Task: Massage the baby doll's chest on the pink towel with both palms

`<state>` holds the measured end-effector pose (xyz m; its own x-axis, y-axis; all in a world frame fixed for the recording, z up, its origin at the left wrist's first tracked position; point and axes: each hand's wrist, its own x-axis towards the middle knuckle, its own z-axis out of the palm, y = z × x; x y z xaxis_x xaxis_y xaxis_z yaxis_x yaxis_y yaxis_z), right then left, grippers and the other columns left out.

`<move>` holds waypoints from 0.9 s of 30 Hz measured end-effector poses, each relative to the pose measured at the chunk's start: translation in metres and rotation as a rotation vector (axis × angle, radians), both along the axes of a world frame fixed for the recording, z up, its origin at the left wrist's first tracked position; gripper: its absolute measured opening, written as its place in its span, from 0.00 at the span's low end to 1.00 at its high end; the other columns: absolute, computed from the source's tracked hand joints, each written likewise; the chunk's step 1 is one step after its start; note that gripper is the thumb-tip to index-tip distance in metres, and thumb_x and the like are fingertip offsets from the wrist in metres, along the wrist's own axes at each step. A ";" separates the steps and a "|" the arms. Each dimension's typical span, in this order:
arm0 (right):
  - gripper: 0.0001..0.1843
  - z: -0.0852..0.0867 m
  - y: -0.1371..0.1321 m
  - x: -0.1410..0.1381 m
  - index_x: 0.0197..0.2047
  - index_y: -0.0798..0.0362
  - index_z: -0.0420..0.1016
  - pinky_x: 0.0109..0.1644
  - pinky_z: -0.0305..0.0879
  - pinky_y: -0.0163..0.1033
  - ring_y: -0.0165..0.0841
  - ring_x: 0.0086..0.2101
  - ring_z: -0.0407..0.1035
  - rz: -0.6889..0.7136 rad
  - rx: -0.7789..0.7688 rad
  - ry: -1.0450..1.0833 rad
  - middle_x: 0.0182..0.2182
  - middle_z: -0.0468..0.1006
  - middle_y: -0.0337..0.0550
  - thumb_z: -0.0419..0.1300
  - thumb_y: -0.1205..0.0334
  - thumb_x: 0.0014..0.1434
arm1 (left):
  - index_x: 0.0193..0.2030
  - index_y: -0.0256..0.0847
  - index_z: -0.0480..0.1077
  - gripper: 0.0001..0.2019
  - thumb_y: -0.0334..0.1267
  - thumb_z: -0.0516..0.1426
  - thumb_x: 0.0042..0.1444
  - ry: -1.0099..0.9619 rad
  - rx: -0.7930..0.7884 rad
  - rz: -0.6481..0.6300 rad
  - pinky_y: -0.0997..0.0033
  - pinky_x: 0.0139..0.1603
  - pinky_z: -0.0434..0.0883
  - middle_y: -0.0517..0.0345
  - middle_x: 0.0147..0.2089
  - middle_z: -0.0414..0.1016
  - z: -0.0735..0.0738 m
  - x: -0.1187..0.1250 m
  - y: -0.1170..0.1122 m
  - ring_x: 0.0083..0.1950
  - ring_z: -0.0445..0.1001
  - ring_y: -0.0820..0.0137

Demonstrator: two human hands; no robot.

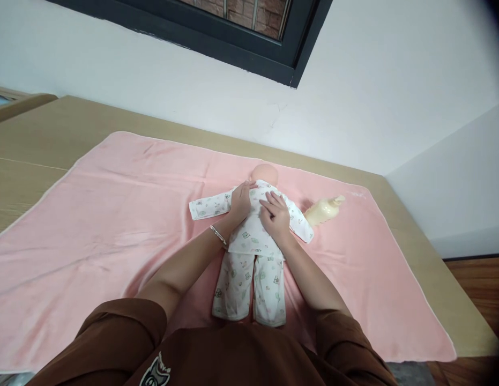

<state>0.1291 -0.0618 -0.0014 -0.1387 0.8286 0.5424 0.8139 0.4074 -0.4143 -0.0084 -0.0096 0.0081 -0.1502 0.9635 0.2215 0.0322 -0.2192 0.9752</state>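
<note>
Brown sleeves [112, 332] sit nearest, and from them both bare forearms slant forward and inward, drawing closer toward the middle of the pink blanket [92, 214]. A bracelet [218, 236] circles the left wrist. Between the forearms lie the doll's printed trousers [233, 287], legs toward the person, and just beyond them the matching white shirt [253, 236]. Both hands are on this shirt, open and flattish: the right hand [276, 214] has its fingers slightly parted and a little bent, while the left hand [241, 201] keeps its fingers together, tips near the collar. Whether either pinches any cloth cannot be told. The doll [265, 172] lies stretched out on the blanket, its round head past the hands, close to the far edge. Just beside its right-hand sleeve is a cream bottle [324, 212], teat pointing right. Blanket spreads widely to the left and less so to the right; past its far edge runs a narrow strip of wooden table [217, 140], then the white wall [345, 107] and a dark window frame [241, 53].
</note>
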 end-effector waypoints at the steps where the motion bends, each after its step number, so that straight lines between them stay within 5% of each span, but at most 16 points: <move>1: 0.19 0.000 0.002 0.001 0.51 0.51 0.79 0.70 0.49 0.57 0.41 0.64 0.60 -0.040 -0.019 0.009 0.59 0.72 0.49 0.51 0.60 0.64 | 0.44 0.37 0.75 0.26 0.51 0.41 0.67 0.001 -0.001 -0.003 0.60 0.61 0.68 0.48 0.44 0.81 0.001 0.000 -0.001 0.51 0.77 0.65; 4: 0.23 0.009 0.003 0.000 0.60 0.52 0.71 0.69 0.47 0.63 0.46 0.68 0.50 -0.071 -0.106 -0.062 0.66 0.62 0.52 0.51 0.57 0.65 | 0.43 0.37 0.75 0.26 0.51 0.41 0.67 0.004 0.004 -0.002 0.61 0.60 0.69 0.48 0.45 0.81 0.003 0.000 -0.002 0.51 0.77 0.65; 7: 0.26 0.017 -0.001 -0.003 0.63 0.48 0.68 0.68 0.39 0.69 0.51 0.69 0.44 0.044 -0.146 -0.192 0.69 0.55 0.50 0.54 0.53 0.64 | 0.43 0.38 0.74 0.26 0.51 0.41 0.68 0.023 0.012 0.010 0.62 0.59 0.69 0.48 0.46 0.81 0.003 0.000 -0.002 0.51 0.77 0.66; 10: 0.20 0.016 -0.005 -0.004 0.56 0.45 0.75 0.70 0.36 0.66 0.46 0.68 0.48 0.162 -0.087 -0.194 0.66 0.63 0.44 0.55 0.55 0.63 | 0.44 0.37 0.74 0.26 0.51 0.40 0.68 0.038 0.013 0.009 0.62 0.59 0.70 0.48 0.46 0.81 0.001 0.000 -0.001 0.50 0.78 0.66; 14: 0.17 0.006 -0.002 -0.001 0.49 0.46 0.80 0.69 0.46 0.61 0.43 0.67 0.53 0.031 -0.032 -0.025 0.62 0.69 0.45 0.52 0.58 0.64 | 0.44 0.38 0.74 0.26 0.51 0.40 0.68 0.038 0.022 0.000 0.61 0.60 0.69 0.48 0.45 0.81 -0.003 0.000 0.000 0.51 0.77 0.66; 17: 0.21 0.007 0.002 0.000 0.58 0.47 0.74 0.68 0.46 0.65 0.47 0.68 0.47 -0.045 -0.095 -0.044 0.67 0.61 0.47 0.51 0.56 0.66 | 0.44 0.39 0.74 0.25 0.50 0.40 0.68 0.059 0.033 0.001 0.62 0.60 0.69 0.49 0.46 0.80 -0.004 0.000 0.001 0.52 0.76 0.66; 21: 0.26 0.015 0.002 0.000 0.65 0.42 0.65 0.68 0.38 0.70 0.51 0.69 0.42 0.057 -0.167 -0.224 0.71 0.50 0.45 0.54 0.51 0.65 | 0.43 0.39 0.74 0.24 0.49 0.41 0.68 0.069 0.030 0.010 0.61 0.60 0.69 0.49 0.46 0.80 -0.001 0.000 -0.001 0.51 0.77 0.66; 27: 0.19 0.009 0.000 0.005 0.54 0.45 0.77 0.71 0.42 0.60 0.43 0.68 0.50 0.175 -0.029 -0.129 0.63 0.68 0.42 0.54 0.56 0.64 | 0.42 0.39 0.75 0.23 0.47 0.42 0.68 0.066 0.039 0.004 0.61 0.60 0.69 0.50 0.46 0.80 -0.002 -0.001 -0.001 0.51 0.76 0.66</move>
<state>0.1344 -0.0617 0.0076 -0.3487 0.8008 0.4869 0.7786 0.5367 -0.3251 -0.0093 -0.0109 0.0065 -0.1375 0.9535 0.2682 0.0972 -0.2565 0.9616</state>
